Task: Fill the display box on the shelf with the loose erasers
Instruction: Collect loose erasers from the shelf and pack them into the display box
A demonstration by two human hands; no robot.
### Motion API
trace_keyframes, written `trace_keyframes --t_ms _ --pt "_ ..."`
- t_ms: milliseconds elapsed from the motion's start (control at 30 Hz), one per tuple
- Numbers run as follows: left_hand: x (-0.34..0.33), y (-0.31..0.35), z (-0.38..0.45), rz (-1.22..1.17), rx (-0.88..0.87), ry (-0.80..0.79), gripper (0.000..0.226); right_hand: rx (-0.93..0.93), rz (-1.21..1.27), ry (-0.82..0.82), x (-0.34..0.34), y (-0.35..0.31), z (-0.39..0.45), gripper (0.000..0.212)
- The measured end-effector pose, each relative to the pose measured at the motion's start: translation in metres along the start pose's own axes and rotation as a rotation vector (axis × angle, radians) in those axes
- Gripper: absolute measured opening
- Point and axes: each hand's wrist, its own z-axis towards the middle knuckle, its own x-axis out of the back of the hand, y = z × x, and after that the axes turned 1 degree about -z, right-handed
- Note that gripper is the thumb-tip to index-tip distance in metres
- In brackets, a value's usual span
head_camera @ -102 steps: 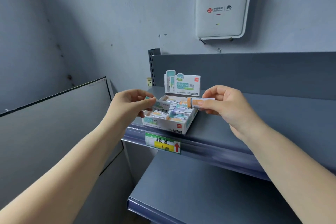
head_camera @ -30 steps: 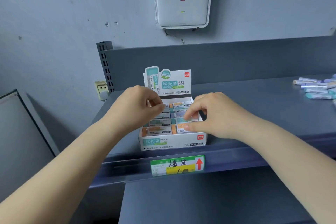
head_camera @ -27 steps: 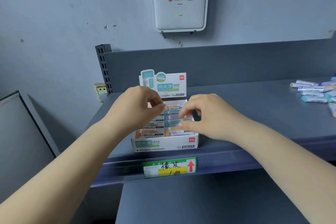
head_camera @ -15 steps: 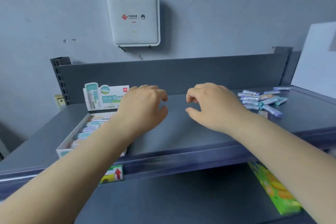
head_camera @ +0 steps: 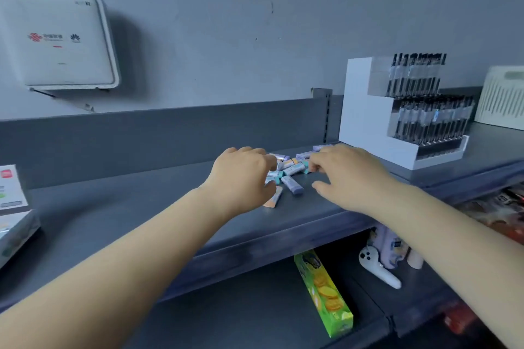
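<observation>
A small heap of loose erasers (head_camera: 292, 176) in purple, teal and orange sleeves lies on the dark grey shelf (head_camera: 141, 207), right of its middle. My left hand (head_camera: 241, 178) hovers over the heap's left side, fingers curled down onto the erasers; whether it grips one I cannot tell. My right hand (head_camera: 343, 176) reaches in from the right, its fingertips touching the erasers at the heap's far side, thumb spread. The white display box (head_camera: 12, 207) shows only partly at the left edge of the shelf.
A white stepped pen display (head_camera: 402, 119) stands just right of the erasers, with a cream basket (head_camera: 502, 99) beyond it. A white router (head_camera: 59, 42) hangs on the wall. On the lower shelf lie a green biscuit box (head_camera: 323, 292) and a white controller (head_camera: 377, 269).
Both hands have left the display box and moved right along the shelf to the heap of loose erasers. The view has swung right, so the box now sits at the left edge.
</observation>
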Motion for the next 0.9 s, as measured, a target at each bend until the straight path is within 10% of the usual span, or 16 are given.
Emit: trace_keyframes --t_ms 900 --pt "-0.139 -0.006 0.223 0.086 -0.133 -0.366 0.041 -0.134 0.179 -0.267 -0.115 0.171 0.142 0.022"
